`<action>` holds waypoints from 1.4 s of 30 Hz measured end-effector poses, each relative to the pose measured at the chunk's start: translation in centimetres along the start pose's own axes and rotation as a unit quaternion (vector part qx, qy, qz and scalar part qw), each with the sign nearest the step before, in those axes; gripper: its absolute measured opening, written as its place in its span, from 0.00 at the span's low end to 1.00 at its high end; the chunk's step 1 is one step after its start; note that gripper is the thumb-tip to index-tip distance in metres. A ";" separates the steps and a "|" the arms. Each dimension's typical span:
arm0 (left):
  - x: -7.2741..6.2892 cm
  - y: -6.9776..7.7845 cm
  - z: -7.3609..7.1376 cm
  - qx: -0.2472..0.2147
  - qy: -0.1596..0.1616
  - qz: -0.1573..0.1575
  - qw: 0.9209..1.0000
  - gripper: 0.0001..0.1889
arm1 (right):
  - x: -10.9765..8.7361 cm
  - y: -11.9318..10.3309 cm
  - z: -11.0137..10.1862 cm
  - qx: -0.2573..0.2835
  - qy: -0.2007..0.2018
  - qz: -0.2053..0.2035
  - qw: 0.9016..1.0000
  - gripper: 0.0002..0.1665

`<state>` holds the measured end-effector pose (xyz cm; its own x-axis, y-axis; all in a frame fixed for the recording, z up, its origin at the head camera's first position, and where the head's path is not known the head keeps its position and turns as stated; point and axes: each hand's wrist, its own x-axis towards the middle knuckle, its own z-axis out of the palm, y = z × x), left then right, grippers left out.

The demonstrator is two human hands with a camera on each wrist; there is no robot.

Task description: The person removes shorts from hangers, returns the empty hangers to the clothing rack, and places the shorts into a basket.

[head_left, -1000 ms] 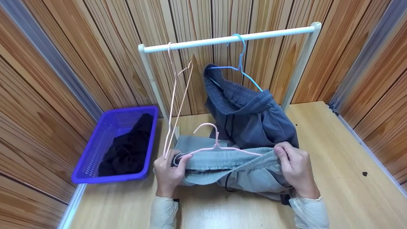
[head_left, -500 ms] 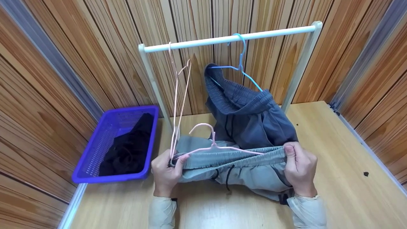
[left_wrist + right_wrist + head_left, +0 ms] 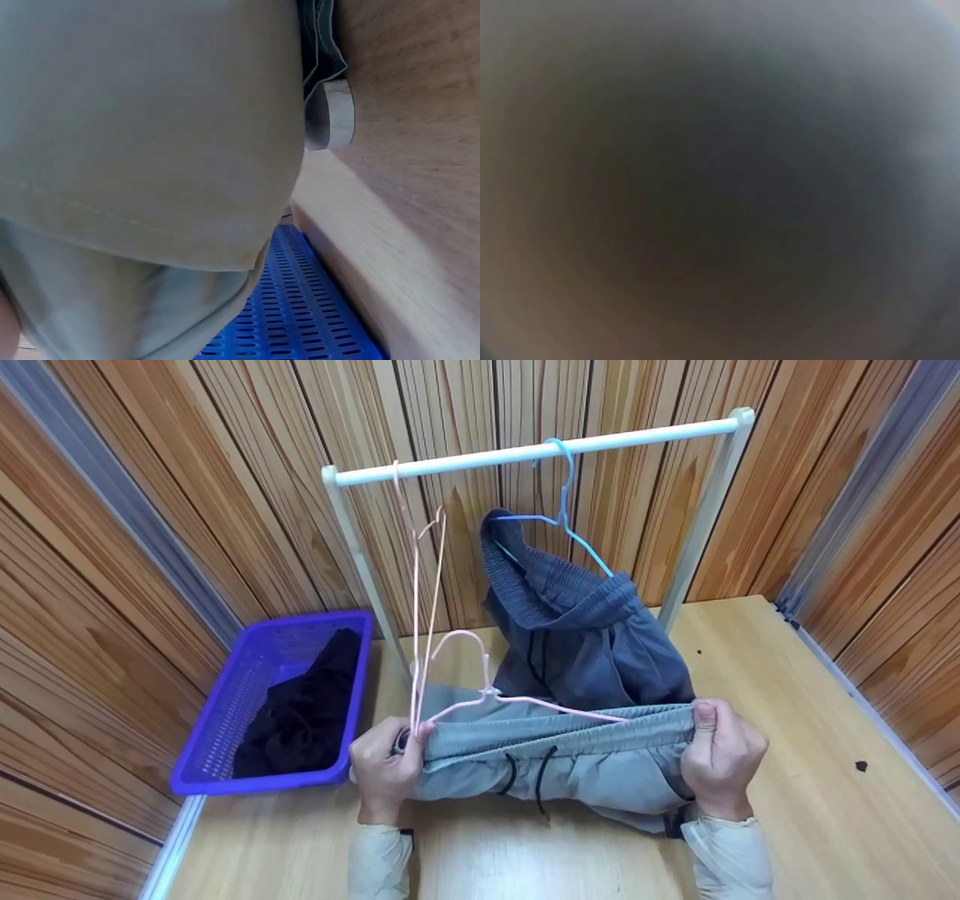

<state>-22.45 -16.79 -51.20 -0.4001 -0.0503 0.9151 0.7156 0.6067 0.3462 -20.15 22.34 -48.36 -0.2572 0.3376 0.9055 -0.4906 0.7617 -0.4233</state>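
Light grey-green drawstring pants (image 3: 585, 769) are stretched between my two hands at the waistband. My left hand (image 3: 386, 765) grips the left end of the waistband. The right end is pinched by my right hand (image 3: 721, 757), thumb on top. A pink hanger (image 3: 487, 695) sits partly inside the waistband, its hook standing up; its left tip is at my left thumb and its right tip lies short of my right hand. Pale cloth, seemingly the pants (image 3: 142, 127), fills much of the left wrist view. The right wrist view is a dark blur.
A white rack (image 3: 525, 454) stands behind. From it hang a bare rose-coloured hanger (image 3: 415, 585), its lower end near my left hand, and dark blue-grey pants (image 3: 592, 637) on a blue hanger (image 3: 562, 502). A purple basket (image 3: 259, 784) at left holds black cloth (image 3: 300, 720).
My right hand has moved right and the left slightly left, drawing the waistband wider. The pink hanger has shifted left and up. The hanging rose hanger's lower end has swung right.
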 end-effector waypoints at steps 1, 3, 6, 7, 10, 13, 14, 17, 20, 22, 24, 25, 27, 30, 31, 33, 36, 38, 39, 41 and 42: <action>0.0 0.0 -0.1 -0.002 0.001 0.001 1.000 0.13 | 0.0 0.0 0.0 -0.001 0.003 -0.001 1.000 0.39; 0.0 -0.1 -0.2 -0.002 0.004 0.006 1.000 0.10 | 0.0 0.1 -0.1 0.000 0.009 0.000 1.000 0.39; 0.1 0.0 -0.4 0.007 0.004 0.014 1.000 0.12 | 0.1 0.4 -0.3 0.004 0.013 -0.001 1.000 0.38; 0.2 0.0 -0.5 0.009 0.006 0.015 1.000 0.15 | 0.1 0.5 -0.4 0.006 0.016 -0.001 1.000 0.38; 0.3 0.0 -0.6 0.013 0.011 0.017 1.000 0.21 | 0.2 0.8 -0.5 0.009 0.020 -0.002 1.000 0.39; 0.4 0.1 -0.8 0.014 0.014 0.016 1.000 0.22 | 0.3 0.9 -0.7 0.011 0.026 0.003 1.000 0.39; 0.5 0.1 -0.8 0.013 0.015 0.017 1.000 0.22 | 0.3 0.9 -0.7 0.012 0.030 0.005 0.999 0.38; 0.5 0.1 -1.0 0.016 0.018 0.017 1.000 0.22 | 0.4 0.8 -0.9 0.015 0.039 0.017 0.999 0.37; 0.6 0.2 -1.1 0.021 0.023 0.019 0.999 0.22 | 0.6 0.7 -1.2 0.019 0.049 0.031 0.998 0.36; 0.7 0.3 -1.2 0.026 0.025 0.019 0.999 0.23 | 0.7 0.6 -1.3 0.019 0.051 0.038 0.998 0.36; 0.9 0.4 -1.2 0.030 0.028 0.022 0.999 0.23 | 0.7 0.6 -1.4 0.020 0.053 0.043 0.997 0.36; 0.9 0.4 -1.2 0.032 0.029 0.022 0.999 0.23 | 0.8 0.6 -1.5 0.021 0.053 0.045 0.997 0.36; 1.0 0.5 -1.3 0.037 0.032 0.023 0.999 0.23 | 0.8 0.6 -1.6 0.023 0.053 0.047 0.997 0.36; 1.0 0.4 -1.4 0.045 0.037 0.025 0.998 0.23 | 0.8 0.6 -1.6 0.025 0.052 0.050 0.997 0.36; 1.0 0.4 -1.4 0.046 0.039 0.024 0.998 0.23 | 0.8 0.6 -1.6 0.024 0.053 0.050 0.997 0.35; 1.0 0.4 -1.4 0.048 0.044 0.022 0.998 0.23 | 0.7 0.6 -1.5 0.024 0.053 0.051 0.997 0.35; 1.0 0.4 -1.4 0.049 0.051 0.019 0.997 0.23 | 0.7 0.6 -1.4 0.022 0.054 0.051 0.997 0.35; 1.0 0.4 -1.4 0.050 0.055 0.016 0.997 0.23 | 0.6 0.5 -1.4 0.023 0.054 0.051 0.997 0.35; 1.0 0.4 -1.4 0.052 0.056 0.015 0.997 0.23 | 0.6 0.4 -1.3 0.023 0.053 0.051 0.997 0.35; 1.0 0.4 -1.4 0.052 0.057 0.014 0.997 0.22 | 0.6 0.4 -1.3 0.024 0.053 0.053 0.997 0.34; 1.1 0.5 -1.4 0.052 0.058 0.014 0.997 0.22 | 0.6 0.3 -1.3 0.024 0.053 0.054 0.997 0.33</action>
<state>-21.74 -17.68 -49.76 -0.3082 -0.1197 0.9438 0.6599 0.6877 0.3027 -19.40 23.50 -47.92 -0.2218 0.4751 0.8516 -0.5053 0.6909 -0.5170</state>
